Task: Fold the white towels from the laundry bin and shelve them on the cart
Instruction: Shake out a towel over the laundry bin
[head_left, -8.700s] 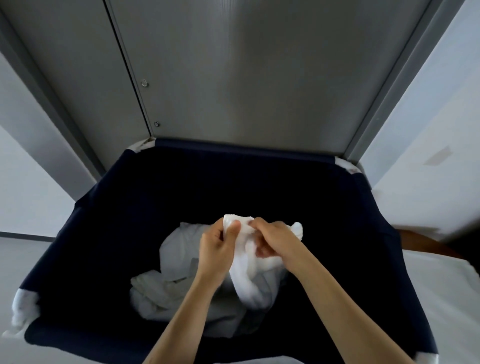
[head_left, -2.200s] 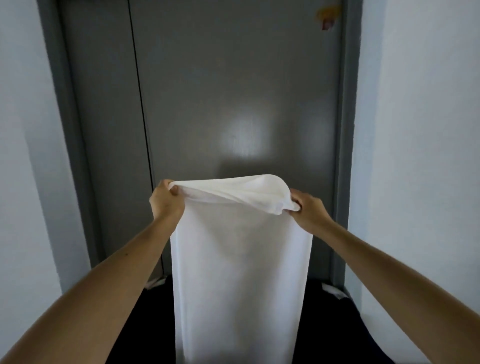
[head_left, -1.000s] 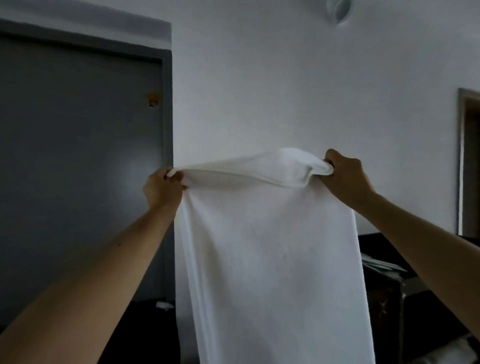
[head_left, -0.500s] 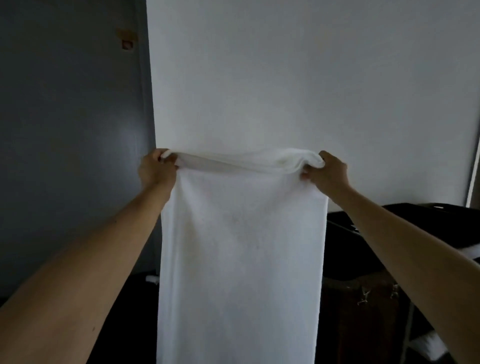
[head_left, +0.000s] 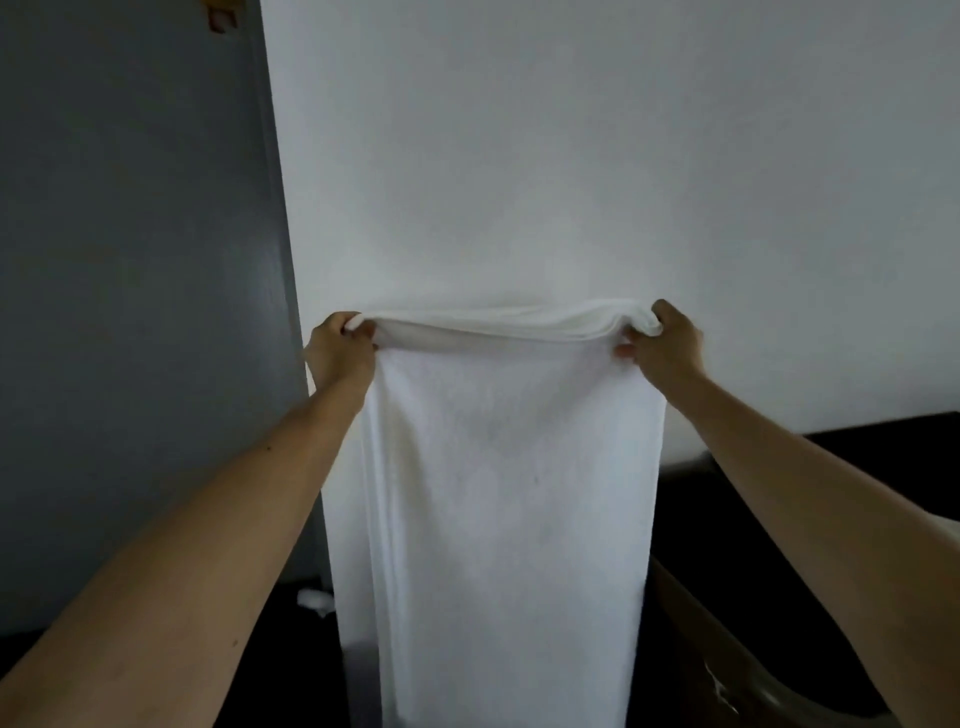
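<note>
Holding a white towel (head_left: 511, 493) up at arm's length by its two top corners.

Gripping the top-left corner with the left hand (head_left: 340, 345), fingers curled tight round the bunched hem, forearm reaching forward and up beside the grey door (head_left: 130, 312); hanging down the middle in one long, limp sheet in front of the white wall (head_left: 571, 156), sagging slightly along the top edge between the fists and running out of view at the bottom; judging by that drape, behaving as soft, light, floppy cloth, neither slippery nor fragile, so best taken at the corners or hem and pulled taut against creasing; gripping the top-right corner with the right hand (head_left: 665, 343), fingers and thumb clamped on a wad of cloth, arm stretching out level with the other above a dark unit (head_left: 685, 530), possibly the cart, though not showing enough for telling.
</note>
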